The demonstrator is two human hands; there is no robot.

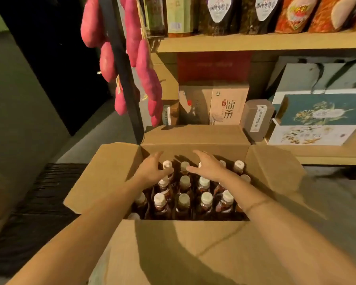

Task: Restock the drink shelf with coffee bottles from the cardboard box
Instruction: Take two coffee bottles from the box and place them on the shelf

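Note:
An open cardboard box (193, 140) stands on the floor below me, its flaps spread out. Inside it stand several brown coffee bottles (206, 202) with white caps, in rows. My left hand (152, 169) hovers over the far left bottles, fingers curved, close to one white cap (167, 164); whether it touches is unclear. My right hand (206, 165) is spread over the far middle bottles, fingers relaxed and holding nothing.
A wooden shelf (255, 43) with jars and pouches runs above. Beneath it sit tea cartons (228, 103) and gift boxes (321, 112). Red pepper-shaped decorations (146, 68) hang along a black post (121, 64) left of the box. A dark mat (39, 202) covers the floor at left.

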